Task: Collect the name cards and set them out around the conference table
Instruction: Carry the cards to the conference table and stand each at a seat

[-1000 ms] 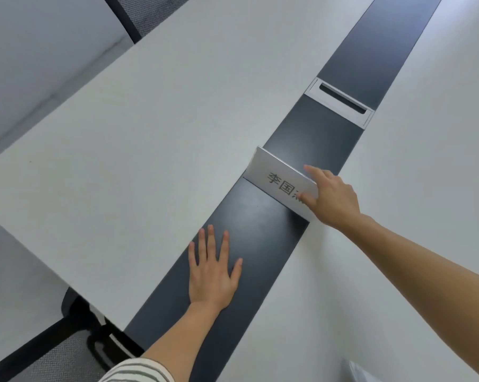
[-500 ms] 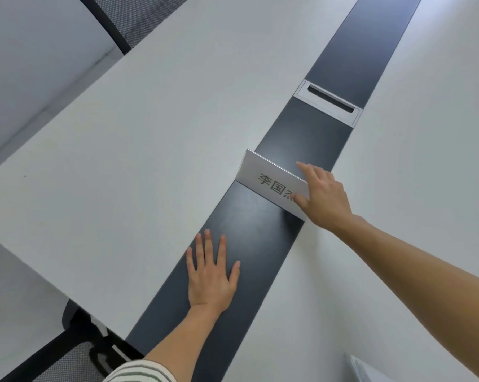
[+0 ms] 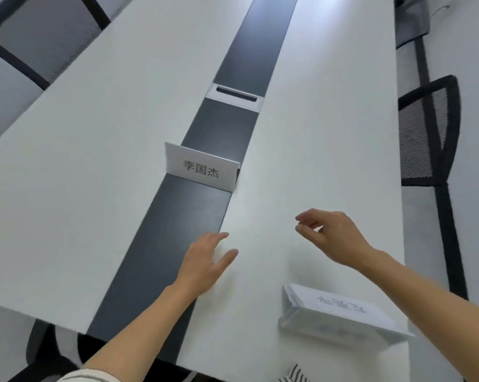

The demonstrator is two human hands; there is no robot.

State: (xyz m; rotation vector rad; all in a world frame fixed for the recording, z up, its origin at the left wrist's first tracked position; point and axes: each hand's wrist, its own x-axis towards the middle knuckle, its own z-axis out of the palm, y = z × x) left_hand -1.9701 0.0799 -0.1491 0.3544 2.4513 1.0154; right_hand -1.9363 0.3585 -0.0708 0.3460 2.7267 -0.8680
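Note:
A white name card (image 3: 202, 169) with three dark characters stands upright on the dark centre strip (image 3: 177, 224) of the white conference table (image 3: 95, 150). A stack of several more name cards (image 3: 340, 312) lies on the table at the near right. My left hand (image 3: 205, 260) hovers open over the edge of the strip, fingers spread. My right hand (image 3: 332, 235) is raised above the white surface, above the stack, fingers loosely curled and holding nothing. Neither hand touches a card.
A silver cable port (image 3: 234, 97) is set into the strip beyond the standing card. Black mesh chairs stand at the right (image 3: 431, 128), at the upper left (image 3: 40, 37) and under the near edge (image 3: 48, 354).
My right hand has let go of the standing card and pulled back toward me. My left hand has lifted off the strip and shifted right. The view has swung, bringing the stack into sight.

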